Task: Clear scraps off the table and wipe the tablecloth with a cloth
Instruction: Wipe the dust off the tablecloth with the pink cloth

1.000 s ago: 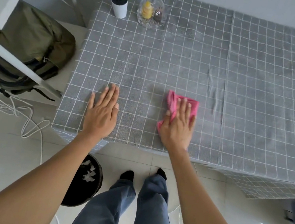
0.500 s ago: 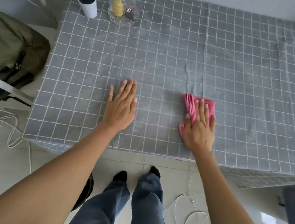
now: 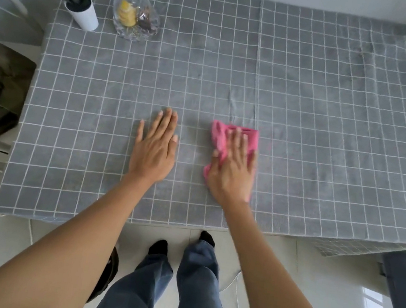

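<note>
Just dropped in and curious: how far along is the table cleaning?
No scraps show on the grey checked tablecloth, so clearing looks done. Wiping is in hand: the right hand presses a pink cloth flat near the front edge, while the left hand rests flat on the tablecloth beside it. The far stretch, and the corner around the potted plant and glass dish, may remain; I cannot tell what is already wiped.

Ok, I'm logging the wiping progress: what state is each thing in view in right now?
Left hand: flat, pressing the tablecloth.
Right hand: flat on the pink cloth.
Pink cloth: crumpled under that hand.
Tablecloth: spread, lightly creased, no scraps visible.
Potted plant: upright, far left corner.
Glass bowl: upright, holding items.
</note>
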`<state>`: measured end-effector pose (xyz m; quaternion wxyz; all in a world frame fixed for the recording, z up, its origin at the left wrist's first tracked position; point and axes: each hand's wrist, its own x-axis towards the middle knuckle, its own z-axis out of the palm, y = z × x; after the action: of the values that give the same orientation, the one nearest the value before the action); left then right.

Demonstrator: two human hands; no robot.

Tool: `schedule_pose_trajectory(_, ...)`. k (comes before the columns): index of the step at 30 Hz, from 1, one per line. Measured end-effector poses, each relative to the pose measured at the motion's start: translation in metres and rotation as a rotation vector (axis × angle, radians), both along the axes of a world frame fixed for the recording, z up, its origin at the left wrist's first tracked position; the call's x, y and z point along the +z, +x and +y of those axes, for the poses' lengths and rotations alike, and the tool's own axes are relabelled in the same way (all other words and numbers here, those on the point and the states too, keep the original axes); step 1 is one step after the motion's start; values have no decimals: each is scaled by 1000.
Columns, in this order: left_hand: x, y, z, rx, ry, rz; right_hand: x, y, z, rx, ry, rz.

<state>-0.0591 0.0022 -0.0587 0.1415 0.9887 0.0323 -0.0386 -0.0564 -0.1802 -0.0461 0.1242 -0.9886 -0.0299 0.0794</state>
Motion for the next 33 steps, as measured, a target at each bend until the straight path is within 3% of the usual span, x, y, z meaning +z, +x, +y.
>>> schedule_pose_trajectory(3,1,1,0,1,3,-3,1,9,24,123,58,3)
schedule_pose_trajectory(7,0,0,-1,1,4,-3,0,18,-4,199,40,5)
schedule_pose_trajectory(11,-1,-1,1,-2,26,-7,-5,40,-77,15,-205,3)
schedule_pose_trajectory(15,-1,-1,1,2,29,-2,0,48,-132,-231,-45,18)
schedule_pose_trajectory(21,0,-2,1,1,44,5,1,52,-118,-397,74,-37)
schedule_pose_trajectory(23,0,-1,1,4,49,9,5,53,-101,-326,60,-9)
schedule_pose_trajectory(27,0,1,1,-1,8,21,4,59,-39,24,-46,20)
schedule_pose_trajectory(33,-5,10,12,87,-9,-12,2,76,41,269,53,-2)
